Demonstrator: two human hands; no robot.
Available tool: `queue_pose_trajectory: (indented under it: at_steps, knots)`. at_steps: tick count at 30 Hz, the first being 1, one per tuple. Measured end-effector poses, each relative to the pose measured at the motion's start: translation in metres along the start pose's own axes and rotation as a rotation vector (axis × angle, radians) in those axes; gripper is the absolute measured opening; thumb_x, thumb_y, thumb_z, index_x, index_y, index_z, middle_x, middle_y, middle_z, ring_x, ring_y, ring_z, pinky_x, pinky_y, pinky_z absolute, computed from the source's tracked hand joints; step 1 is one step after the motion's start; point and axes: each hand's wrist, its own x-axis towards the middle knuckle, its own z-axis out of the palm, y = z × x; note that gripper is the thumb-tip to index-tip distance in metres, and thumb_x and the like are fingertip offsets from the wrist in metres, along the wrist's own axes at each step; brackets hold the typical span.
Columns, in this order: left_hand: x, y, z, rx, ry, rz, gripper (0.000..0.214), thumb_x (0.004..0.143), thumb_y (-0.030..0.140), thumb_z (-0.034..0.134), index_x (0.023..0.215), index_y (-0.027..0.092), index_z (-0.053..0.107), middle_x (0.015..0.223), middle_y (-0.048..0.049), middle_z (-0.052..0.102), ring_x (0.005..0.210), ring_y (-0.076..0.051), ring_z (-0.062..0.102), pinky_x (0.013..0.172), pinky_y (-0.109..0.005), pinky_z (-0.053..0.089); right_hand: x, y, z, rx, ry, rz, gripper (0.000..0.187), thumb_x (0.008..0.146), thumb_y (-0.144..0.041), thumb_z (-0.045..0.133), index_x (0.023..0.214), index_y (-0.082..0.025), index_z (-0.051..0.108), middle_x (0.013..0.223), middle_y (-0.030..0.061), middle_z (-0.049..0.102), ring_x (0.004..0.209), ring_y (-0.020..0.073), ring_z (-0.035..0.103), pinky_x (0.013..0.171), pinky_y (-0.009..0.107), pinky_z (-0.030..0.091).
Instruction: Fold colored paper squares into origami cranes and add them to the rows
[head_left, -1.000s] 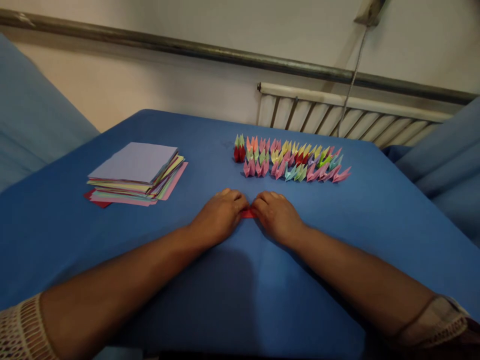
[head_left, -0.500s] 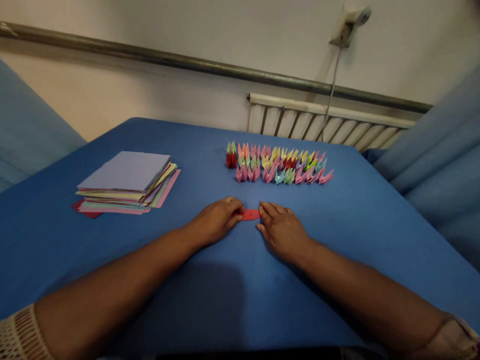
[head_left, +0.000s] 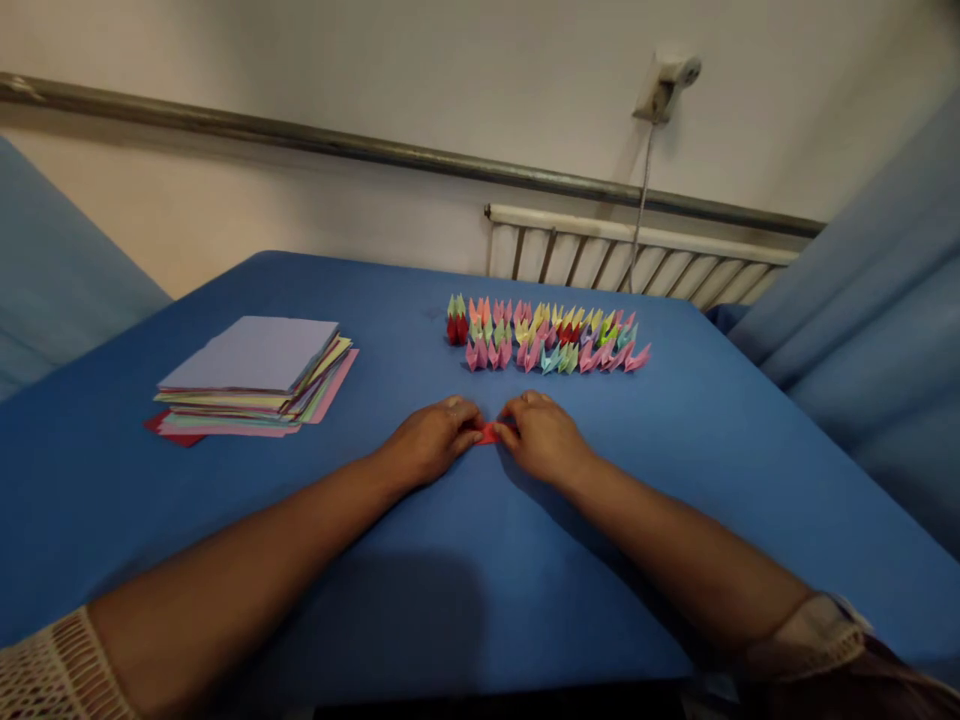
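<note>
A small folded piece of red paper (head_left: 489, 434) lies on the blue table (head_left: 675, 470) between my two hands. My left hand (head_left: 431, 440) rests palm down with its curled fingertips pressed on the paper's left end. My right hand (head_left: 541, 436) does the same at the right end, and most of the paper is hidden under the fingers. Beyond the hands, several small folded paper pieces (head_left: 544, 335) in many colours stand in two rows.
A stack of coloured square paper sheets (head_left: 255, 375) with a lilac sheet on top lies at the left. A radiator (head_left: 637, 255) and a long metal rail (head_left: 337, 145) run along the wall behind. Blue fabric hangs at both sides.
My hands parted half a second ago and showed more of the red strip; now the fingers have closed together over it again. The camera has tilted slightly.
</note>
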Motion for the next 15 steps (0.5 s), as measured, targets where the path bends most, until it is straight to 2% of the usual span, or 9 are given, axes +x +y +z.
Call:
queue_pose_trajectory:
  at_steps: [3, 8, 15]
  knots:
    - [-0.001, 0.001, -0.002, -0.017, 0.01, 0.033, 0.022, 0.091, 0.034, 0.049, 0.103, 0.021, 0.062, 0.099, -0.0048, 0.062, 0.089, -0.019, 0.058, 0.082, -0.031, 0.045, 0.014, 0.003, 0.004, 0.075, -0.046, 0.003, 0.021, 0.087, -0.037, 0.061, 0.097, -0.018, 0.063, 0.094, 0.0079, 0.064, 0.09, 0.0202, 0.058, 0.081, 0.032, 0.043]
    - [-0.001, 0.002, -0.006, -0.008, -0.023, 0.067, 0.023, 0.093, 0.034, 0.046, 0.102, 0.022, 0.063, 0.101, -0.0043, 0.061, 0.093, -0.018, 0.057, 0.085, -0.031, 0.045, 0.014, 0.003, 0.006, 0.123, -0.025, -0.057, 0.015, 0.087, -0.034, 0.063, 0.089, -0.018, 0.062, 0.09, 0.0052, 0.064, 0.086, 0.0178, 0.058, 0.079, 0.03, 0.041]
    - [0.006, 0.002, -0.01, 0.058, -0.059, 0.053, 0.025, 0.092, 0.034, 0.046, 0.103, 0.021, 0.065, 0.096, -0.0044, 0.061, 0.086, -0.018, 0.059, 0.081, -0.03, 0.045, 0.017, 0.002, 0.009, 0.179, -0.037, -0.059, 0.02, 0.089, -0.037, 0.061, 0.095, -0.019, 0.064, 0.091, 0.0053, 0.066, 0.084, 0.0178, 0.06, 0.074, 0.029, 0.041]
